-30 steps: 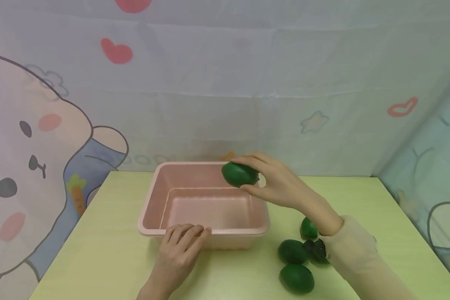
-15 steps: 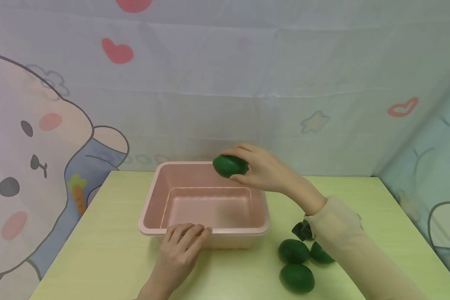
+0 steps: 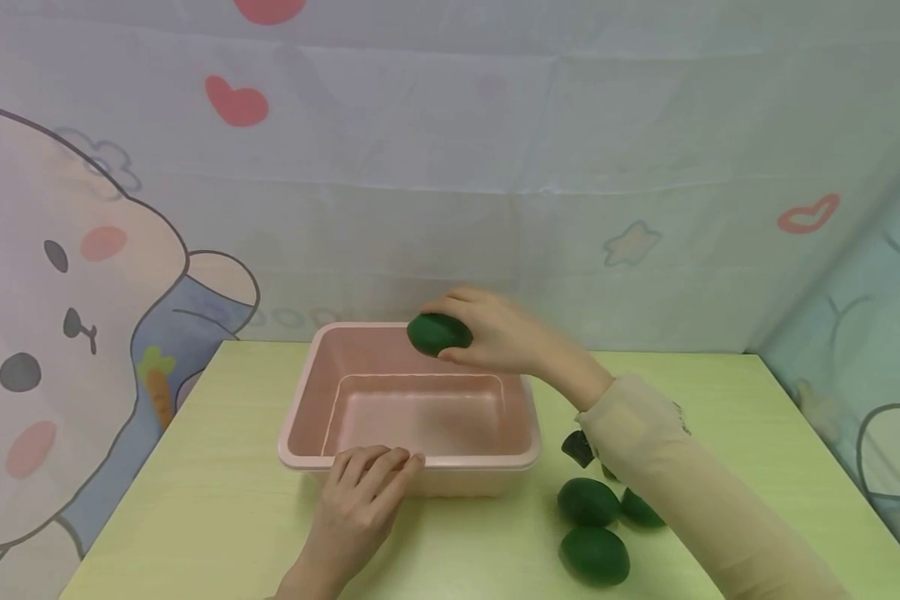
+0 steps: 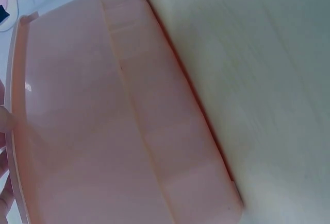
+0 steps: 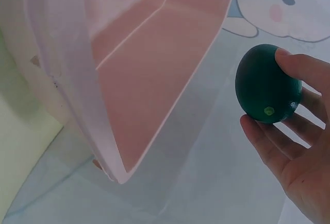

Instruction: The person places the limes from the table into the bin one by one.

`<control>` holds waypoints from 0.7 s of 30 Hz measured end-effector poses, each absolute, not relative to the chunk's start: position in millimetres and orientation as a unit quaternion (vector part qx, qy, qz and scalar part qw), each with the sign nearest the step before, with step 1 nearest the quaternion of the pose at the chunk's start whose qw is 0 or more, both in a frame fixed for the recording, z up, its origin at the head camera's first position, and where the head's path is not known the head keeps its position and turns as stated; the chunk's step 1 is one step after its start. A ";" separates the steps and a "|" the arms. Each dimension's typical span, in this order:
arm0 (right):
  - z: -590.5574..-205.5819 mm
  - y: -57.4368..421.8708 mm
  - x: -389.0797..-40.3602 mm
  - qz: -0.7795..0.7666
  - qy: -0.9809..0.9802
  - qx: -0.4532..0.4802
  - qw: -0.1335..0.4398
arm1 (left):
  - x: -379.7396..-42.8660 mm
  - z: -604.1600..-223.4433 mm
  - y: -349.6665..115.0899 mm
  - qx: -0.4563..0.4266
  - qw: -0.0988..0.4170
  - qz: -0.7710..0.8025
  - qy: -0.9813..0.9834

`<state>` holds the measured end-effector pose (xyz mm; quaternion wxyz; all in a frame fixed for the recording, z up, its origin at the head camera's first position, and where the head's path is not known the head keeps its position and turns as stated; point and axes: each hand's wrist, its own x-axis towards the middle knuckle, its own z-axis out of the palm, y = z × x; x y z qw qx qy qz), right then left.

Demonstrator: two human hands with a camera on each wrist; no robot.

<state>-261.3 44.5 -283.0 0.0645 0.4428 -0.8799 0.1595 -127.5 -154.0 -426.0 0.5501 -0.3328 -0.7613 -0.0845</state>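
My right hand (image 3: 487, 329) grips a dark green, avocado-like fruit (image 3: 438, 334) between thumb and fingers, high over the back rim of a pink basin (image 3: 521, 461). In the right wrist view, the fruit (image 5: 264, 82) is smooth and oval with a pale stem spot, apart from the basin (image 5: 170, 54). My left hand (image 3: 363, 500) holds the basin's near rim, fingers draped over it. The left wrist view shows the basin's outer wall (image 4: 82, 95), with fingertips (image 4: 5, 120) at the rim. No fruit shows inside the basin.
Several more green fruits lie on the yellow table (image 3: 195, 492) right of the basin, including one in front (image 3: 595, 556) and one behind it (image 3: 588, 502). My right sleeve (image 3: 667, 450) partly covers others. A printed curtain (image 3: 450, 167) hangs behind the table.
My right hand has carried the green fruit leftward along the back of the basin, rising slightly at first. My left hand and the basin have stayed in place.
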 end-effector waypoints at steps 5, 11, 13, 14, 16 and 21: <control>-285.5 34.0 -264.7 0.141 -0.881 0.450 0.038 | -127.1 -426.3 -154.4 -0.332 0.546 -0.087 -0.764; -293.0 21.2 -270.4 0.102 -0.883 0.458 0.022 | -126.8 -425.9 -153.9 -0.329 0.539 -0.096 -0.769; -294.6 17.3 -271.4 0.086 -0.883 0.461 0.020 | -126.8 -426.0 -153.9 -0.329 0.539 -0.097 -0.770; -295.5 15.4 -272.1 0.078 -0.883 0.463 0.020 | -126.5 -426.0 -153.9 -0.328 0.537 -0.098 -0.771; -297.3 12.1 -273.5 0.063 -0.884 0.463 0.019 | -126.3 -425.8 -154.0 -0.329 0.537 -0.098 -0.770; -301.7 5.2 -276.6 0.048 -0.889 0.456 0.002 | -126.3 -425.3 -153.9 -0.332 0.541 -0.098 -0.767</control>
